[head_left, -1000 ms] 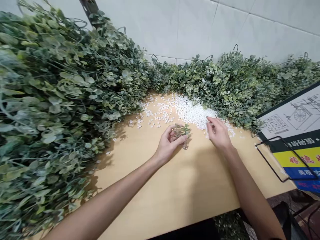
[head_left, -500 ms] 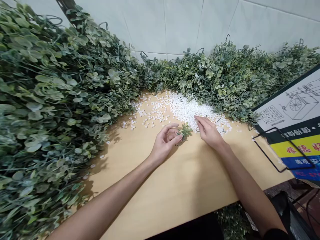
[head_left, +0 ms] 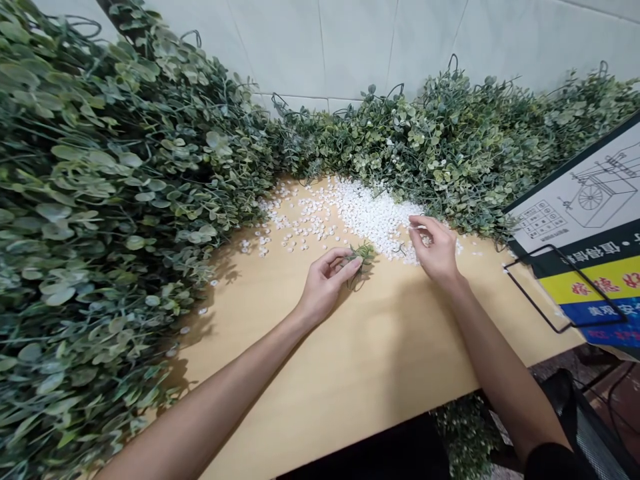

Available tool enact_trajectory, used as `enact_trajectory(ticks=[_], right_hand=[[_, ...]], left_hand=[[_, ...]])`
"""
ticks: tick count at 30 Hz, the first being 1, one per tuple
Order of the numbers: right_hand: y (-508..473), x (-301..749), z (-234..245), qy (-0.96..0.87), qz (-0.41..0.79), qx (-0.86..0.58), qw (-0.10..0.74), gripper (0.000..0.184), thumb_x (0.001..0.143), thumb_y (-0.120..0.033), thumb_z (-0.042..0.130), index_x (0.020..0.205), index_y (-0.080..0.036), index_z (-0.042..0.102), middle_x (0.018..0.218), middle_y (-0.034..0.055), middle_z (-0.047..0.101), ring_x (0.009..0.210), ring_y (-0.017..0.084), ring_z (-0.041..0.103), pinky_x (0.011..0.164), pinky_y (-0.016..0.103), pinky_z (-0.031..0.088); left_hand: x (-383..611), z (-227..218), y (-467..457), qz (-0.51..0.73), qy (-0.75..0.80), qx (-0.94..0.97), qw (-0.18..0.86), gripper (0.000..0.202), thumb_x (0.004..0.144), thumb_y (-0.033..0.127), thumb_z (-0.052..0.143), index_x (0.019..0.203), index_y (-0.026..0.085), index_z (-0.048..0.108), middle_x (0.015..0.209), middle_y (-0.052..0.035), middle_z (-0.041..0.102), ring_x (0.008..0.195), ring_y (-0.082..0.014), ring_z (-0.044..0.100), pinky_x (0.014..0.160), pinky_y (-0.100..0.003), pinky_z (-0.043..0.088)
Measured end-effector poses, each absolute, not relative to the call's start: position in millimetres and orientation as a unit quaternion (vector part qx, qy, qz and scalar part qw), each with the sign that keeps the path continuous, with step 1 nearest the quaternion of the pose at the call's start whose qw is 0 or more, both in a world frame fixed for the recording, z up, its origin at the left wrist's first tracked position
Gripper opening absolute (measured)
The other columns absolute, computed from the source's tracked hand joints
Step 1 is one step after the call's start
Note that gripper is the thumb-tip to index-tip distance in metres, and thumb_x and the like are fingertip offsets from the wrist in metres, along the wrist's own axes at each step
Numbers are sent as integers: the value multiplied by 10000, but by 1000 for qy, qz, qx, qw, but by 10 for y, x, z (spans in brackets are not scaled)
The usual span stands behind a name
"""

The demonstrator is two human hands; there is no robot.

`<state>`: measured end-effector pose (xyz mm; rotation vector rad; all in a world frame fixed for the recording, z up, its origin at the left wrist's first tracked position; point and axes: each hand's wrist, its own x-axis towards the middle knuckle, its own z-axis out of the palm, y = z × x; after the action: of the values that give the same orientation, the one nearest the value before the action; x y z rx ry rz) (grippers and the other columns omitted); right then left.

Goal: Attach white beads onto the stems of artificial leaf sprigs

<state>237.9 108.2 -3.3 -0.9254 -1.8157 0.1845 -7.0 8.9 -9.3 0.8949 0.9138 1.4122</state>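
My left hand (head_left: 325, 280) is closed on a small green artificial leaf sprig (head_left: 364, 253), pinching it between thumb and fingers. A thin dark stem loops down below the fingertips, over the table. My right hand (head_left: 436, 252) hovers at the right side of a pile of small white plastic pieces (head_left: 377, 217). Its fingers are bent, with a small gap between thumb and index fingertips, and I see nothing between them. A short dark piece lies on the white pieces just left of that hand.
Dense artificial foliage (head_left: 115, 200) rises along the left, and more greenery (head_left: 450, 147) lines the back by the tiled wall. A printed box (head_left: 585, 267) and a black wire frame (head_left: 540, 327) stand at the right edge of the wooden table (head_left: 320, 393).
My right hand has moved right and drawn its fingers back from the pile's middle. The sprig in my left hand has turned, so its stem now hangs toward me.
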Motion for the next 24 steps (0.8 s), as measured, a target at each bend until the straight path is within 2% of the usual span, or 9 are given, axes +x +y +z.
enact_trajectory(ticks=[3,6,10,13,18,21,24], right_hand=[[1066,2342,-51,-767,83,-374,515,240,987,-173,584,1161,-245,732,1091,82,755,946,219,737,863,369,634],[1045,2297,-64,-773,88,-367,509,239,1001,-177,570,1161,-246,733,1087,82,762,956,220,742,885,378,629],[1018,2261,-52,-776,78,-361,512,214,1003,-180,585,1133,-243,744,1063,78,775,962,221,743,918,386,616],[988,2230,-31,-770,92,-350,526,195,1001,-185,599,1103,-241,755,1066,79,773,985,216,733,924,381,612],[911,2103,11,-670,287,-363,580,132,916,-303,742,1031,-240,756,1066,68,747,971,201,723,844,336,642],[859,2022,52,-594,407,-358,594,278,787,-342,875,1003,-230,740,1041,57,753,955,198,725,901,362,639],[810,1976,86,-557,498,-343,569,386,711,-341,942,1016,-233,732,1045,50,753,958,199,725,953,399,632]], left_hand=[[-73,-94,91,599,381,389,588,277,792,310,887,990,190,736,924,-23,718,787,-125,686,772,-279,601],[-79,-108,89,588,377,399,594,366,801,288,881,1115,206,713,950,-19,716,766,-113,695,735,-251,586],[-84,-112,86,587,363,399,604,524,796,272,883,1256,256,633,926,0,704,766,-125,704,728,-263,579],[-84,-99,85,580,353,407,611,508,819,274,863,1267,271,625,942,-12,718,831,-143,710,782,-282,577],[-81,-83,84,577,359,396,618,432,786,258,884,1175,252,698,986,-17,716,861,-138,681,802,-275,572],[-75,-82,78,576,369,399,611,424,778,283,894,1166,245,727,970,-17,715,896,-150,685,839,-290,583],[-64,-67,65,565,390,424,591,368,813,357,866,1132,210,754,957,-40,725,886,-162,689,832,-299,590]])
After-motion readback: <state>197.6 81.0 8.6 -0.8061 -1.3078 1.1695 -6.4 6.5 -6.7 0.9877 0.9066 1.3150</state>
